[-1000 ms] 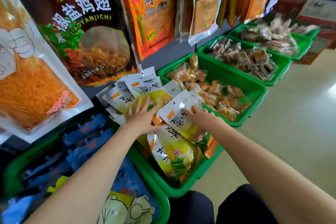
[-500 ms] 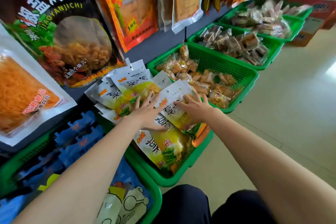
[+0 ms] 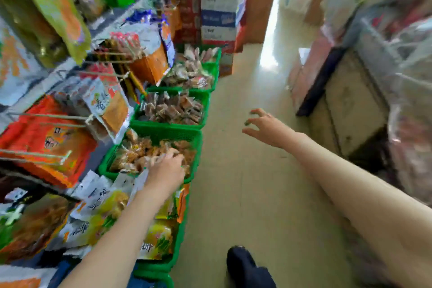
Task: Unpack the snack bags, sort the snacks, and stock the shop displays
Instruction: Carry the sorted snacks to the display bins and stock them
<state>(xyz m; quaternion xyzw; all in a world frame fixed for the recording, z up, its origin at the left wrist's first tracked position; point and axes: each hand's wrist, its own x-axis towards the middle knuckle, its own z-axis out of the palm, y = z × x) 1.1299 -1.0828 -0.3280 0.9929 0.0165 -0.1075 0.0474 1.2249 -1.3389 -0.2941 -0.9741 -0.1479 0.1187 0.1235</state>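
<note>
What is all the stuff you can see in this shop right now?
Green baskets: at least four, in a row along the floor on the left.
Small wrapped snacks: many, brownish, filling the farther baskets.
White and yellow snack bags: several, in the nearest basket.
Hanging packets: many, mostly orange, on wall hooks.
Cartons: a stack, red, white and blue, at the aisle's end.
Left hand: on the brownish snacks.
Right hand: empty, over the floor.

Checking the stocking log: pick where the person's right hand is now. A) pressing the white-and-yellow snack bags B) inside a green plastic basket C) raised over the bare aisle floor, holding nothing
C: the right hand hangs, fingers spread, over the pale aisle floor, touching no snack.
</note>
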